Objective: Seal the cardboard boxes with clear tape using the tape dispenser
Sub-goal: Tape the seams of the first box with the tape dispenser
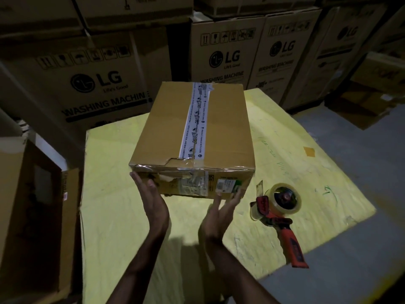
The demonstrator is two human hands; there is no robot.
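Note:
A brown cardboard box [223, 128] lies on a yellow sheet [114, 211]. A white printed tape strip runs down the middle of its top, and its near side carries torn tape and labels. My left hand [153, 205] is flat with straight fingers against the box's near left corner. Just in front of the near right part of the box, my right hand [221, 216] has its fingers straight, fingertips at the bottom edge. The red tape dispenser [278, 216] with a clear tape roll lies on the sheet to the right of my right hand, handle pointing toward me.
Large washing machine cartons [105, 84] are stacked behind and to the right [274, 53]. An open brown carton [32, 205] stands at the left of the sheet. Grey floor [361, 270] shows at the right and near right.

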